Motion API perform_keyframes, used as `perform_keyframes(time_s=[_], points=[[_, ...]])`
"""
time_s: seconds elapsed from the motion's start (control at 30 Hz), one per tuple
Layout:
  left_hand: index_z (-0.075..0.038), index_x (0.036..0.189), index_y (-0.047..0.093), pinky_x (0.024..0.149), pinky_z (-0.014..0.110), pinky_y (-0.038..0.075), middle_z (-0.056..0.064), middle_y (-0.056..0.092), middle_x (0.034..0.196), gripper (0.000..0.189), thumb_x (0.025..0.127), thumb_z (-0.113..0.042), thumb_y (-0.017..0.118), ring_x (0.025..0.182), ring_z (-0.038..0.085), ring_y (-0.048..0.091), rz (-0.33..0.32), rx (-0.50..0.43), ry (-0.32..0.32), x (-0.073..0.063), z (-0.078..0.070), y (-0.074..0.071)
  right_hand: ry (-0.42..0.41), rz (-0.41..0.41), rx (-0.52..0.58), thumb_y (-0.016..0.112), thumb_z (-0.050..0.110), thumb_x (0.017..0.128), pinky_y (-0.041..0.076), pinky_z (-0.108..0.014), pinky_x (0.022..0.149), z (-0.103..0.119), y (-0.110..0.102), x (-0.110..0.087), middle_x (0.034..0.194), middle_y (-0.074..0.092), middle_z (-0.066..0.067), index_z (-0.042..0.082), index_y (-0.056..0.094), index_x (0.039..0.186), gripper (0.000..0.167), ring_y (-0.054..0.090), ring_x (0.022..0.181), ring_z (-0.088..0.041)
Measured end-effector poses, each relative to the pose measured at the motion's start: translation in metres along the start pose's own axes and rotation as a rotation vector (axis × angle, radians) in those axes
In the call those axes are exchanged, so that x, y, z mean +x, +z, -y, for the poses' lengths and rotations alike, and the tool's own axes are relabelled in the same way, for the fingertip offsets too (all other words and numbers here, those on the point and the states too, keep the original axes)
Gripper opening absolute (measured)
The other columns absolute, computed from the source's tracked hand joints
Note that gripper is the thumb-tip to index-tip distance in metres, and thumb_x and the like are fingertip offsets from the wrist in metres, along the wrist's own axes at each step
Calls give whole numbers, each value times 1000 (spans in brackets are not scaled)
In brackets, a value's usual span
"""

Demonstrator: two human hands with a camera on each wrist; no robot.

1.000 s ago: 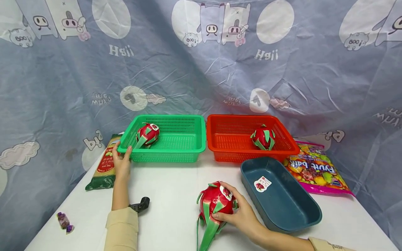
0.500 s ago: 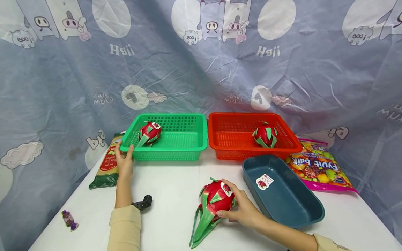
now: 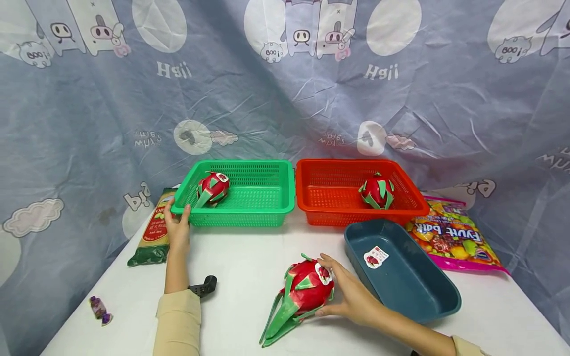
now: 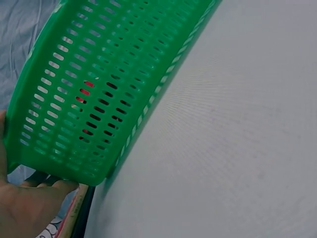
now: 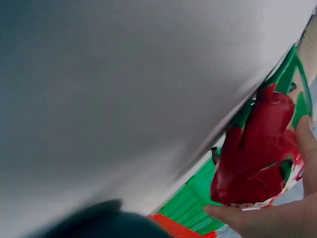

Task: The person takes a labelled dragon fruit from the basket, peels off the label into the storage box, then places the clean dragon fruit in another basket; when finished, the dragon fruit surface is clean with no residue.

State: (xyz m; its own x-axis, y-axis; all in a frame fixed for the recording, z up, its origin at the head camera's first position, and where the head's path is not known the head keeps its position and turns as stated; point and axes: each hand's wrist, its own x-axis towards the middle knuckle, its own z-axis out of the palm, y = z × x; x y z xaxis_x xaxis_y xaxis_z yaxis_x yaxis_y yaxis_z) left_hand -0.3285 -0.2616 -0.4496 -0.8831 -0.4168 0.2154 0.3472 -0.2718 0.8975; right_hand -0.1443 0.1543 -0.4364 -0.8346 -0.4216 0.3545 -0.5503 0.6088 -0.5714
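A red dragon fruit [image 3: 307, 291] with long green leaves lies at the front middle of the white table, its leaves pointing toward the front left. My right hand [image 3: 349, 294] cups its right side, fingertips near the white sticker and thumb low along the near side. In the right wrist view, the thumb and fingers lie at two sides of the red skin [image 5: 262, 148]. With my left hand [image 3: 178, 227] I grip the front left corner of a green basket [image 3: 236, 217]. Inside that basket sits another dragon fruit [image 3: 213, 188].
A red basket [image 3: 329, 217] holding a dragon fruit [image 3: 376, 191] stands beside the green one. A blue tub [image 3: 414, 287] sits right of my right hand. Colourful candy bag [image 3: 454, 237], green-and-gold packet [image 3: 156, 237] and wrapped candy [image 3: 99, 309] lie toward the sides. A printed curtain [image 3: 267, 109] hangs behind.
The dragon fruit at the front has turned, its leaves swinging leftward and lower onto the table. My right hand has shifted slightly right, its thumb sliding off the fruit's front. The left hand keeps its grip.
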Motion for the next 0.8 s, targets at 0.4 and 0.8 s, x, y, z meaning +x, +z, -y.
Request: perform_keyframes(time_s=[0.4, 0.8], points=[[-30, 141, 28, 104, 42, 29, 12, 31, 142, 62, 88, -29, 61, 123, 20, 36, -23, 117, -104, 12, -11, 5, 144, -59, -58, 88, 46, 52, 46, -36, 90, 11, 15, 19, 117, 39, 1, 11, 37, 129, 99, 43, 111, -15], [-29, 140, 32, 96, 42, 34, 12, 36, 135, 62, 86, -32, 63, 105, 13, 44, -71, 193, -122, 1, -17, 4, 41, 110, 502, 81, 19, 69, 45, -44, 88, -16, 0, 9, 137, 38, -12, 14, 38, 138, 82, 44, 117, -38]])
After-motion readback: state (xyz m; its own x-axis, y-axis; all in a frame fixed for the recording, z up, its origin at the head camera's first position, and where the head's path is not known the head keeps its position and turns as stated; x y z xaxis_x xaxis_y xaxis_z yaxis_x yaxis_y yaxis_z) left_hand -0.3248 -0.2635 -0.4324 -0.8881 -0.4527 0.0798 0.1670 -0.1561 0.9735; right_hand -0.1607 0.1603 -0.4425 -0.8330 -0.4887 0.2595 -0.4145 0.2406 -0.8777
